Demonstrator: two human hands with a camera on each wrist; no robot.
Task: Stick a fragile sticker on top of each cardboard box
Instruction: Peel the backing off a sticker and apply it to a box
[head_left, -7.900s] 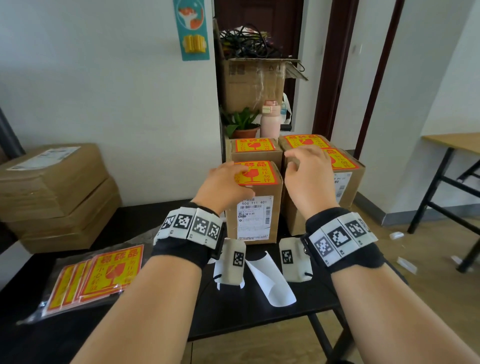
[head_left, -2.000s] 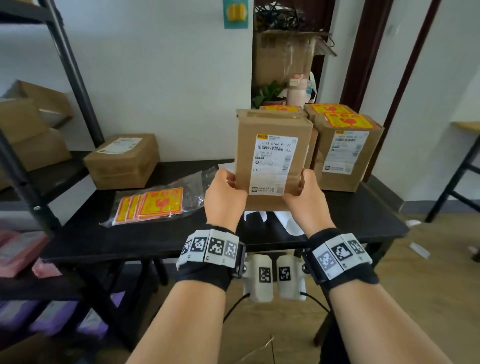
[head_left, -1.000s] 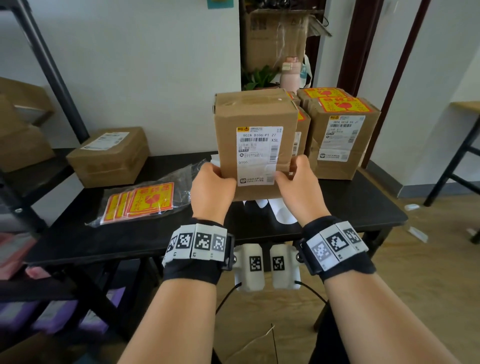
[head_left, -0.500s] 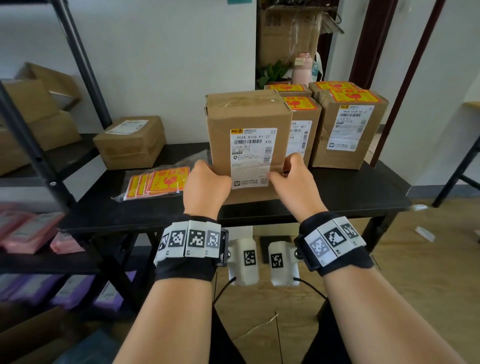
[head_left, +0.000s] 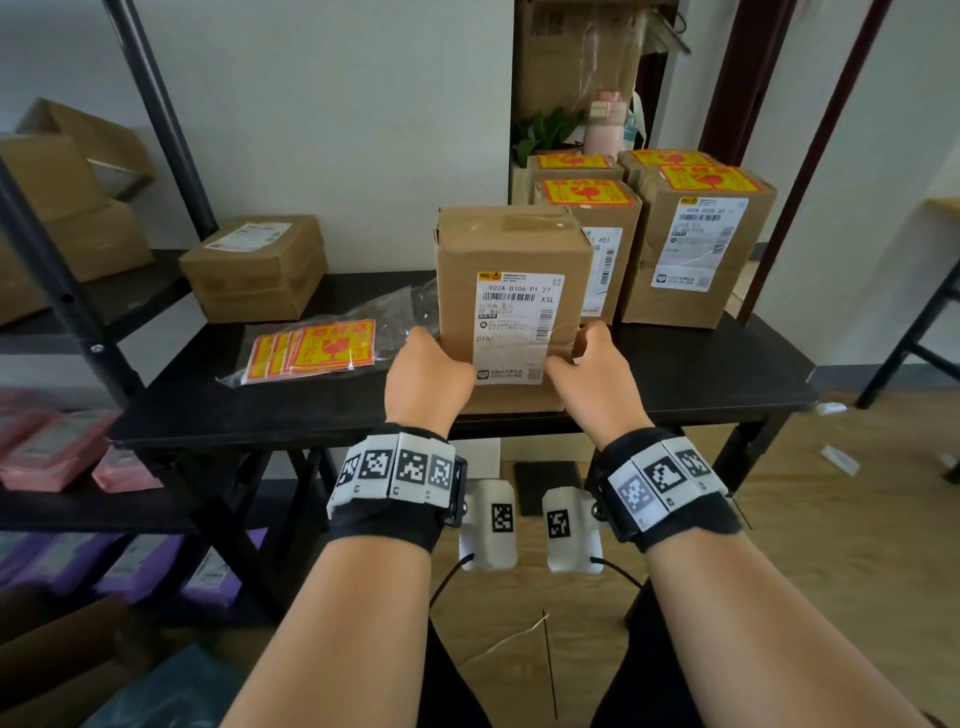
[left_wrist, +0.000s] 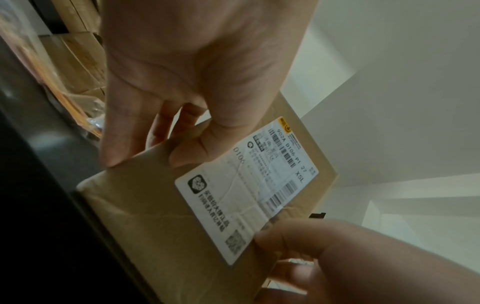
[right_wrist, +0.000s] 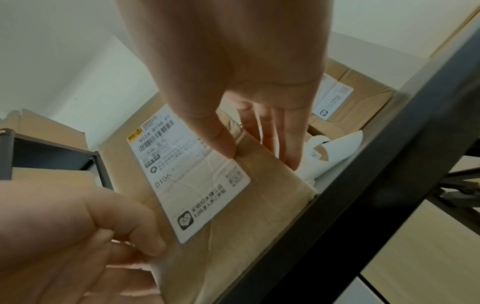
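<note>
A cardboard box (head_left: 511, 291) stands upright at the near edge of the black table (head_left: 701, 374), its shipping label (head_left: 517, 327) facing the person and its taped top bare. The left hand (head_left: 426, 382) grips its lower left edge, thumb on the front and fingers round the side; the right hand (head_left: 595, 374) grips the lower right edge likewise. At ten o'clock from the box lies a bag of stickers (head_left: 317, 349). At one to two o'clock stand four stickered boxes (head_left: 693, 244). At eleven o'clock sits a flat box (head_left: 254, 267).
</note>
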